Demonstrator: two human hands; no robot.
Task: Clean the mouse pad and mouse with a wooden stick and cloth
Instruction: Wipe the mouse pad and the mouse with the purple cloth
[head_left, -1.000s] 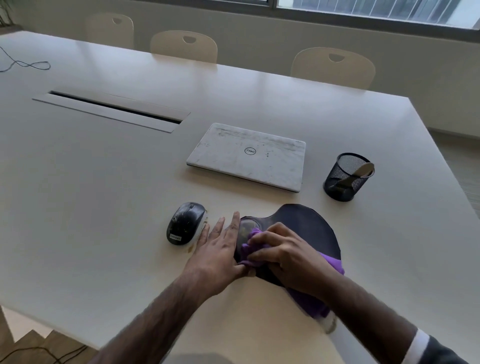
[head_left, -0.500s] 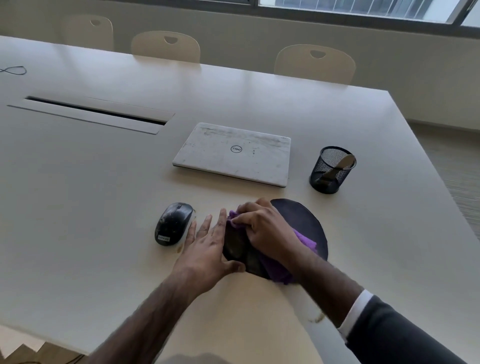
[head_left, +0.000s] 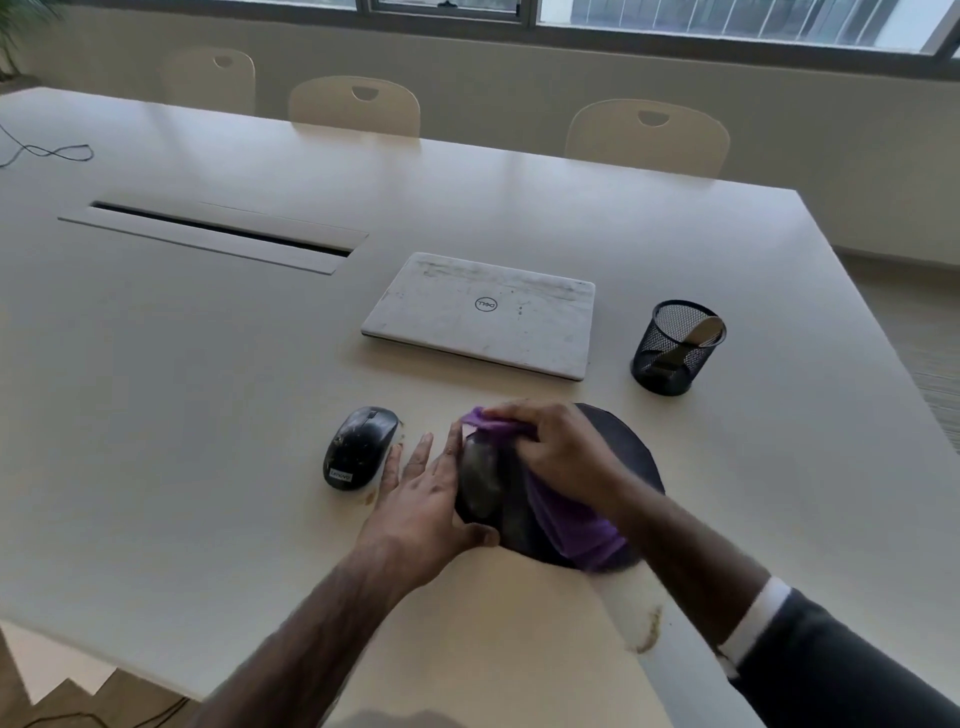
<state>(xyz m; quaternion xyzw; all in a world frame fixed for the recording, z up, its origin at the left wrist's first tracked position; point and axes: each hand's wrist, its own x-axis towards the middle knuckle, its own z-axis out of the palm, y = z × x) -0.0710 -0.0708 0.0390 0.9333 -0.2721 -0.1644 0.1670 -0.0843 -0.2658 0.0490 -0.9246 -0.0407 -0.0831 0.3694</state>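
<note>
the right hand (head_left: 563, 452) had its fingers curled round a bunched purple cloth (head_left: 576, 525) and pressed it down onto the left part of the black mouse pad (head_left: 626, 447). the cloth poked out past the fingertips at the pad's far left corner and trailed back under the wrist to the pad's near edge. the pad lay flat on the white table (head_left: 208, 389), close to the near edge, with its glossy wrist rest (head_left: 480, 478) showing between the two hands.

the left hand (head_left: 421, 504) lay flat on the table just beside the pad, fingers straight and slightly spread, holding nothing. its thumb rested against the pad's near left rim.

the black mouse (head_left: 360, 447) sat on the table just left of the left hand's fingertips, apart from the pad, with pale specks on its shell and a small label at its near end.

beyond the pad lay a closed white laptop (head_left: 483, 314), its lid scuffed. to the right of it stood a black mesh pen cup (head_left: 675, 348) with a flat wooden stick (head_left: 704, 330) leaning inside, its end resting on the rim.

a brownish stain (head_left: 649, 631) marked the table's near edge under the right forearm. a long cable slot (head_left: 218, 234) was set into the table farther left, and a thin cable (head_left: 52, 152) looped at the far left. three pale chairs (head_left: 356, 106) stood along the far side.
</note>
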